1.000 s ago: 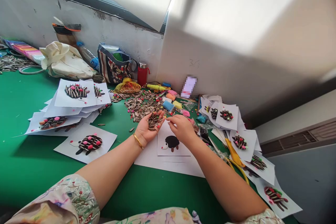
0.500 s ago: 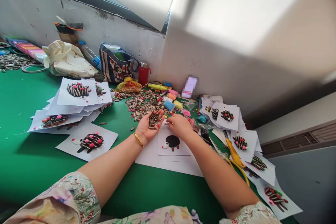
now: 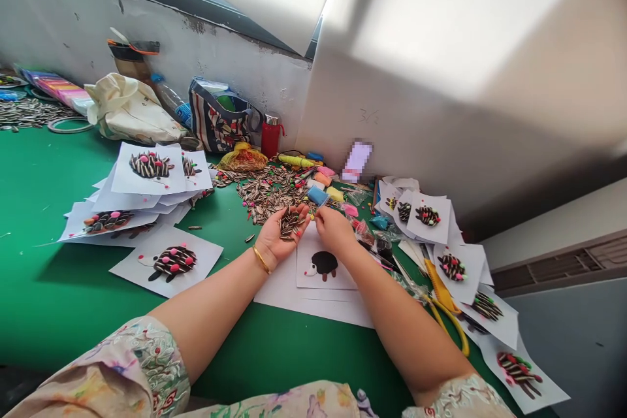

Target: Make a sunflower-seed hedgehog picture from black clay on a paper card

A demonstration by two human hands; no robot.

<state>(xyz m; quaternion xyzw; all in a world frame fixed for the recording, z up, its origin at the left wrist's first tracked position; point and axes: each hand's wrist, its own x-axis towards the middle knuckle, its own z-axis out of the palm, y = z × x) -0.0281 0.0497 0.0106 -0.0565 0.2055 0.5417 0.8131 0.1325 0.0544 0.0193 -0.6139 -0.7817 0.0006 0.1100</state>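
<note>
My left hand [image 3: 280, 236] is cupped palm up, with a small heap of striped sunflower seeds [image 3: 292, 222] lying in it. Just to its right, my right hand [image 3: 335, 230] has thumb and fingers pinched together near the left fingertips. Whatever the pinch holds is too small to make out. Below both hands lies a white card [image 3: 306, 279] bearing a black hedgehog shape [image 3: 324, 263] with a white face and brown feet. It rests on larger white sheets [image 3: 279, 300]. A loose pile of sunflower seeds [image 3: 269, 194] spreads behind my left hand.
Stacked cards with seed-covered hedgehogs stand left [image 3: 147, 166]; more finished cards [image 3: 453, 264] lie right. Yellow-handled scissors [image 3: 448, 313] and a yellow cutter [image 3: 437, 281] are beside my right forearm. Packets of coloured clay [image 3: 318, 194], a red flask [image 3: 270, 136] and bags [image 3: 218, 117] line the back.
My right hand has shifted slightly up, its fingertips now closer above the card's top edge. My left hand still cups the seeds. The whole view has moved a little.
</note>
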